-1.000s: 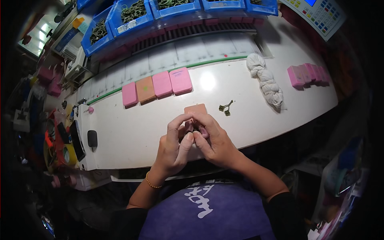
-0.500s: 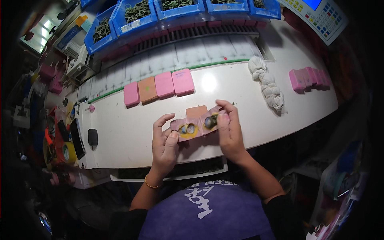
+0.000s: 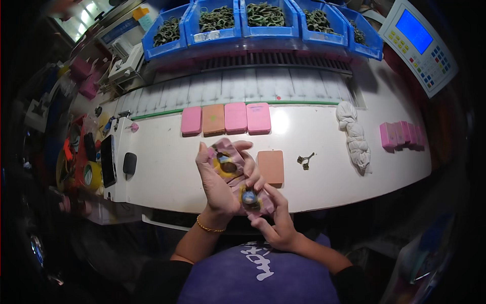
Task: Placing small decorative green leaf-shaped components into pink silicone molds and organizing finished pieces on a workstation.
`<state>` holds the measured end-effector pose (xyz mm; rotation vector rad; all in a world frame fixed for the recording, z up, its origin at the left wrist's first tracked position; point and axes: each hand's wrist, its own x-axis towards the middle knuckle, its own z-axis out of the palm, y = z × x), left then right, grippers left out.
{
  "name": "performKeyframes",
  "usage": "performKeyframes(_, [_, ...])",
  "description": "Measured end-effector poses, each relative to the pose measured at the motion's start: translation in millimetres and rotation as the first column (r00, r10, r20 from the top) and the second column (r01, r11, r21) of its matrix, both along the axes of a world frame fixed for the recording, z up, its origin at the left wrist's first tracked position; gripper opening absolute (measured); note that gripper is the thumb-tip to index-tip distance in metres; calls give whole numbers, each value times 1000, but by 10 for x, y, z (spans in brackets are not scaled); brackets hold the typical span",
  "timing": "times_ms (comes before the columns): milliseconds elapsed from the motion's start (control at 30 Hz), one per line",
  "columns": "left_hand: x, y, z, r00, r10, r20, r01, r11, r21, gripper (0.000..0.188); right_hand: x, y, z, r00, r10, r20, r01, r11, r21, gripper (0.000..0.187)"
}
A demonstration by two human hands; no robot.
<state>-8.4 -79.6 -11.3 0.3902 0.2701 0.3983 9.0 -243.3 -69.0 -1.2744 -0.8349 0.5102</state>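
Note:
Over the front edge of the white table (image 3: 324,126), both my hands hold an opened pink hinged case (image 3: 234,175), tilted on a diagonal. My left hand (image 3: 217,182) grips its upper half, where a dark ring-shaped part sits on a yellow inset. My right hand (image 3: 271,215) pinches the lower half, which carries a round bluish and yellow part. A closed tan case (image 3: 271,166) lies flat just right of my hands. A small dark metal part (image 3: 305,160) rests beside it.
A row of pink and tan cases (image 3: 225,119) lies further back. More pink cases (image 3: 400,134) stand at the right, near a white bunched cloth (image 3: 354,137). Blue bins (image 3: 263,23) of dark rings line the back. A control panel (image 3: 417,43) is at the far right; a phone (image 3: 108,159) and mouse (image 3: 129,163) at the left.
The case was closed between my hands, then opened flat and wide over the table. Now it is turned on a diagonal and drawn closer to my body.

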Motion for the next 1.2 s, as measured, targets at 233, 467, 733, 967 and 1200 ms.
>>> performKeyframes(233, [-151, -100, 21, 933, -56, -355, 227, 858, 461, 77, 727, 42, 642, 697, -227, 680, 265, 963, 49, 31])
performKeyframes(467, [-184, -171, -71, 948, 16, -319, 195, 760, 620, 55, 836, 270, 900, 621, -92, 778, 131, 991, 13, 32])
performKeyframes(733, [-202, -194, 75, 925, -10, -381, 302, 627, 718, 55, 671, 147, 876, 612, -206, 763, 205, 974, 99, 28])
performKeyframes(967, [-144, 26, 16, 949, -147, -279, 219, 944, 248, 72, 356, -362, 376, 604, 57, 795, -6, 998, -67, 24])
performKeyframes(1200, [-57, -123, -49, 972, 208, -111, -181, 959, 216, 67, 175, -248, 253, 893, 85, -442, -217, 942, -258, 38])
